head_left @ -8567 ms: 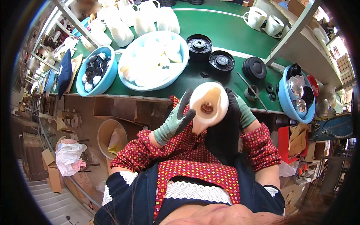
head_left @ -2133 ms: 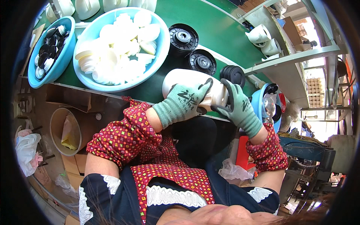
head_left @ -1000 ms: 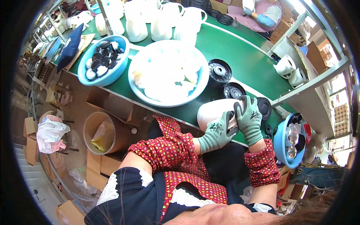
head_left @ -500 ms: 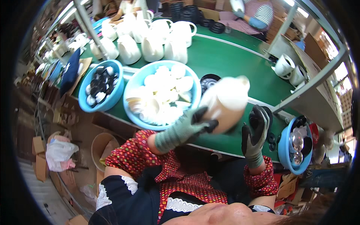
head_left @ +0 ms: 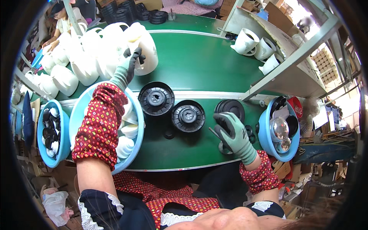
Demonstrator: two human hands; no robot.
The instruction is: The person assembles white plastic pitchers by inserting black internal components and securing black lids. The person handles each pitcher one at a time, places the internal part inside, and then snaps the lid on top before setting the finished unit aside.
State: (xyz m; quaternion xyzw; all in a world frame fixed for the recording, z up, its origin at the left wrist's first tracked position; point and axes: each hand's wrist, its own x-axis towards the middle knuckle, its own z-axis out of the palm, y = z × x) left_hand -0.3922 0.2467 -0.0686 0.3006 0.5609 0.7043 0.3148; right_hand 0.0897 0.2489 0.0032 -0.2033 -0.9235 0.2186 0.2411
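My left hand [head_left: 132,66], in a grey-green glove with dark fingers, reaches far over to the left. It is closed at the handle side of a white kettle body [head_left: 150,57], which stands at the right end of a crowded group of white kettle bodies [head_left: 86,69]. Half curled, my right hand [head_left: 233,135] hovers over the front of the green table, with thumb and fingers apart and nothing plainly held. Just beyond it lies a stack of black discs [head_left: 231,109]. Two round black kettle bases [head_left: 156,99] rest between my hands.
A blue basin [head_left: 141,130] of white parts sits under my left forearm. Left of it, another blue basin [head_left: 66,132] holds black and white caps. A third basin [head_left: 262,134] stands at right, with clear domes. White kettle bodies [head_left: 246,41] are at the far right, beside a metal post [head_left: 276,73].
The kettle body has gone from in front of me to the far-left group, with my left hand on it. My right hand has moved left and curled. The whole view has shifted.
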